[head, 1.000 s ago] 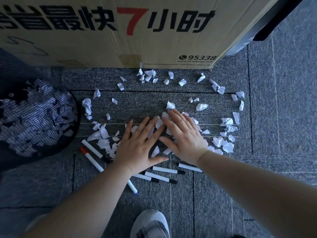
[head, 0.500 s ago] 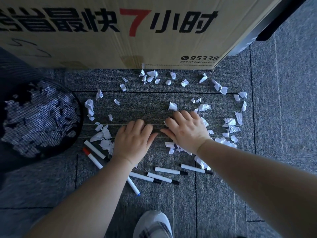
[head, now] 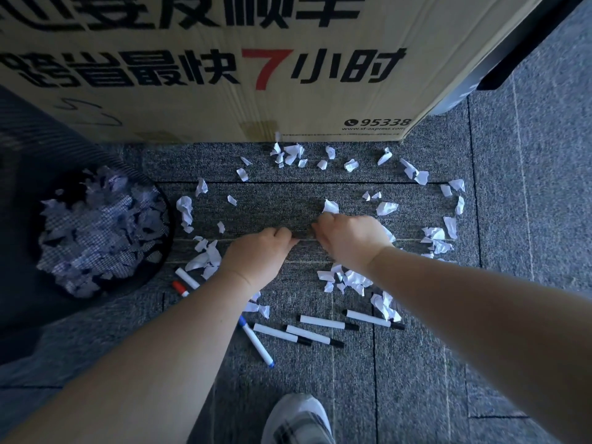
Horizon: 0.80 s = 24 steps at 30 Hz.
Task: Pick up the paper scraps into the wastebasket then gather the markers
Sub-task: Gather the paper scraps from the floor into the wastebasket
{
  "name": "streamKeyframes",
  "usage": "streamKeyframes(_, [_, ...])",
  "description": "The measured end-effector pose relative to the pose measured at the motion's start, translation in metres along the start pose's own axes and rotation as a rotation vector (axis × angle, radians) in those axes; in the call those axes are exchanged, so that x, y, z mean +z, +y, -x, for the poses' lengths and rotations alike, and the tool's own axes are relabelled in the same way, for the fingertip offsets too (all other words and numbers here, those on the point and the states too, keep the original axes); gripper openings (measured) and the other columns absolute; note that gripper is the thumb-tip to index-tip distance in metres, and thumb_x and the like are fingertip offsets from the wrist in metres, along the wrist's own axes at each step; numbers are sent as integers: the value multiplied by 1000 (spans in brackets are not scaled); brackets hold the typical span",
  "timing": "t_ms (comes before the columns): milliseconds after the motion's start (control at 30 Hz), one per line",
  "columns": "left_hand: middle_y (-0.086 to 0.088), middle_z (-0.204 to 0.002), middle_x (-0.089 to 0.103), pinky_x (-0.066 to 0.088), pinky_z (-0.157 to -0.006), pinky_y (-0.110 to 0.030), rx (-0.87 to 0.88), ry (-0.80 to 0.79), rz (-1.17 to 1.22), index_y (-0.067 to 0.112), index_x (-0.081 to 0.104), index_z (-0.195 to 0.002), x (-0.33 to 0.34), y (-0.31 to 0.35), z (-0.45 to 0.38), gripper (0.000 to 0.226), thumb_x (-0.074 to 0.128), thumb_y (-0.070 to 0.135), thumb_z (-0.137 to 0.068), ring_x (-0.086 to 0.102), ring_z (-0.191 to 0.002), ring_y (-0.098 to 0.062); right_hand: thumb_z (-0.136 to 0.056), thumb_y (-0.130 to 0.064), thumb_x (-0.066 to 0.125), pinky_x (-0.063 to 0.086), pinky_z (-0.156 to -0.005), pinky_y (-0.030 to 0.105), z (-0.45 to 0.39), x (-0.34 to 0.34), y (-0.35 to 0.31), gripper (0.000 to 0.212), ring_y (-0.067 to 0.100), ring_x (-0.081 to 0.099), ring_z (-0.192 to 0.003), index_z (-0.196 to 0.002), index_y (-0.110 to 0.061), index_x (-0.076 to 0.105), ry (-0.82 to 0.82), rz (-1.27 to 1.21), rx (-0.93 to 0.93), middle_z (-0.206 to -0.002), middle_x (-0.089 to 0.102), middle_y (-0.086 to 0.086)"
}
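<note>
White paper scraps lie scattered over the grey carpet in a wide ring. My left hand and my right hand are side by side in the middle, both fisted with fingers curled under, closed round scraps raked off the carpet; the paper inside is mostly hidden. One scrap sits just past my right knuckles. The black mesh wastebasket stands at the left with many scraps inside. Several white markers lie near my forearms, one with a blue cap and one with a red cap.
A large cardboard box with printed characters stands along the far side. A dark object is behind its right corner. My shoe shows at the bottom edge. Carpet tiles stretch to the right.
Both hands lay flat with spread fingers on the scraps, then curled into fists, raking paper together. The view has shifted closer and slightly down.
</note>
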<state>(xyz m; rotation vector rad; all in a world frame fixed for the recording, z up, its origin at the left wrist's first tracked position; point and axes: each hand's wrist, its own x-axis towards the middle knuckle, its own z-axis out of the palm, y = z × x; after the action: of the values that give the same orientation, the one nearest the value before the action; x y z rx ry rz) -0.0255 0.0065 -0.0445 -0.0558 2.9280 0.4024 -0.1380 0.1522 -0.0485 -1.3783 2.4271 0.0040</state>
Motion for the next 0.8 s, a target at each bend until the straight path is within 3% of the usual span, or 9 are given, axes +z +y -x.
streamKeyframes(100, [-4,-61,49,30,-38,-27,-129,-71,55,6,53,-85,-16,-9,2,31,37,29,-98,45,-47,-21,-101,-31,29,45,-43,26,0,-22,1,30,19,53,-46,-87,-10,45,-66,-214,125,-56,45,-2])
streamKeyframes(300, [4,-49,34,20,-39,-27,-215,-48,103,12,41,-75,-75,-20,0,32,36,34,-98,32,-40,-12,-100,-28,34,34,-41,22,-10,-76,0,27,17,46,-44,-80,-12,41,-23,-373,209,-56,46,-1])
streamKeyframes(467, [-1,-52,34,26,-46,-32,-205,-25,93,11,38,-75,-142,-8,-11,33,36,35,-98,38,-46,-22,-98,-26,38,51,-52,37,-19,-139,-13,25,31,55,-55,-81,-8,43,81,-359,173,-60,51,9])
streamKeyframes(600, [-2,-56,42,34,-49,-34,-177,53,125,8,43,-78,-201,5,-14,31,40,31,-97,48,-54,-28,-98,-29,37,41,-51,31,-21,-192,-28,25,29,51,-58,-81,-11,38,129,-322,128,-64,47,6])
streamKeyframes(800, [1,-55,33,28,-52,-34,-228,226,104,11,31,-69,-294,-4,1,36,39,31,-97,38,-55,-26,-97,-26,40,36,-52,33,-23,-268,-63,26,34,53,-62,-83,-5,48,252,-374,71,-66,54,12])
